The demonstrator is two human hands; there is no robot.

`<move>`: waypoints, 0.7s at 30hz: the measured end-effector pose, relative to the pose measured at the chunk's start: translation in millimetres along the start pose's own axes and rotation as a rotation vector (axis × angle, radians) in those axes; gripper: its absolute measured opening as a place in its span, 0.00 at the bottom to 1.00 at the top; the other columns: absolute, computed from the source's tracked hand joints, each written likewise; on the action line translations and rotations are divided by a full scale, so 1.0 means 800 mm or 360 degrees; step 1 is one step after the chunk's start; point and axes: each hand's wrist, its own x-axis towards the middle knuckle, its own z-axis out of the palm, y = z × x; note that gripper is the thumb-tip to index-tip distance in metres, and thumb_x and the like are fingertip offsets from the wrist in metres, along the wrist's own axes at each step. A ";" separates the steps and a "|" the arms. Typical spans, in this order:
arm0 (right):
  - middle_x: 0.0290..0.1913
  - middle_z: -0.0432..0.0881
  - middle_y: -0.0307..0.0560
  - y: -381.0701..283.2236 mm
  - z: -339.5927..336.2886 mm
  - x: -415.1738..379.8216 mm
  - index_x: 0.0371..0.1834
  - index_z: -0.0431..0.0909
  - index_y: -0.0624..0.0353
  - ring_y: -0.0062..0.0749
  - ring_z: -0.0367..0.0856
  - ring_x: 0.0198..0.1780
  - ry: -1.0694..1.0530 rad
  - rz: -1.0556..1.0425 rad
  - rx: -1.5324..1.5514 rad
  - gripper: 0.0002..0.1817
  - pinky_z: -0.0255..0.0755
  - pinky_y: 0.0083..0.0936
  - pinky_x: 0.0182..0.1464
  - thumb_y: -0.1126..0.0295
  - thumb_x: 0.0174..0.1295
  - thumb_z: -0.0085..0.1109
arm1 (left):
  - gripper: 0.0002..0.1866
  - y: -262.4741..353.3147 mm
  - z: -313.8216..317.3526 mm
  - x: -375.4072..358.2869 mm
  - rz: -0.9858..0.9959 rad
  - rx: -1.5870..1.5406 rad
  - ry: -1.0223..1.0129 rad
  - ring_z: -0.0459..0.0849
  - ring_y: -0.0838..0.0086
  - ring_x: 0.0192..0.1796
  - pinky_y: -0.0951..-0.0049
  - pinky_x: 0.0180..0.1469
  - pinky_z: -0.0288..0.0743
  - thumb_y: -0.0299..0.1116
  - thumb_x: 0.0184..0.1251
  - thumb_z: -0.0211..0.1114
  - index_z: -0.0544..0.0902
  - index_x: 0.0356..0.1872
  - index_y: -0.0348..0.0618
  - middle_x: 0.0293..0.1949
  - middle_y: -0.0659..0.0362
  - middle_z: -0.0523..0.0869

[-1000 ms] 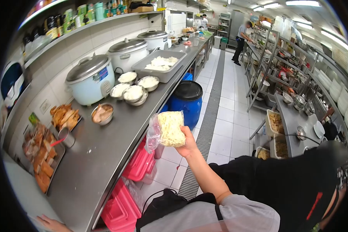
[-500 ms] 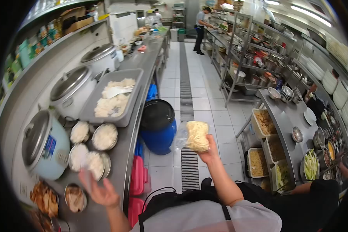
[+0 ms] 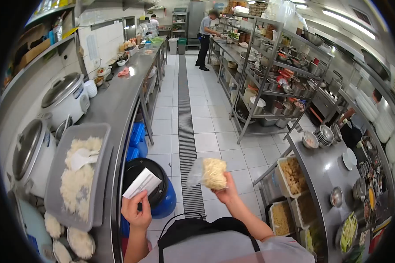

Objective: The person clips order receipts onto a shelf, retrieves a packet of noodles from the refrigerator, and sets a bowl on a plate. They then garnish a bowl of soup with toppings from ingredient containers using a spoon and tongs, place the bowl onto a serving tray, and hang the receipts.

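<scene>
My left hand (image 3: 137, 210) pinches a white paper slip (image 3: 142, 183) with dark printing too small to read, held up over a blue drum with a black lid (image 3: 138, 175). In my right hand (image 3: 228, 191) is a clear plastic bag of pale yellow noodles (image 3: 213, 173), out in front of me above the floor drain; loose plastic hangs off its left side. To the left on the steel counter stands a grey tub (image 3: 102, 175) of cooked rice (image 3: 81, 179) with a white scoop (image 3: 80, 159) lying in it. Several bowls of rice (image 3: 80, 242) sit below the tub.
Large rice cookers (image 3: 66, 98) line the left wall. A floor drain grate (image 3: 186, 122) runs along the tiled aisle. On the right are a steel table (image 3: 320, 175) with bowls, food bins (image 3: 292, 175) beneath it, and a pot rack (image 3: 276, 79). A co-worker (image 3: 205, 37) stands farther back.
My left hand has moved right, from above the rice bowls to over the drum, and the paper slip now shows clearly. The view has turned right. The noodle bag stays in my right hand.
</scene>
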 end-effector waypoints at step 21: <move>0.38 0.78 0.36 -0.295 0.098 0.635 0.44 0.71 0.49 0.27 0.75 0.36 0.0298 -0.0248 0.0058 0.19 0.65 0.23 0.33 0.55 0.51 0.46 | 0.25 -0.421 0.546 0.456 -0.0225 -0.0589 -0.0209 0.74 0.67 0.46 0.78 0.39 0.72 0.19 0.48 0.57 0.70 0.52 0.33 0.50 0.48 0.70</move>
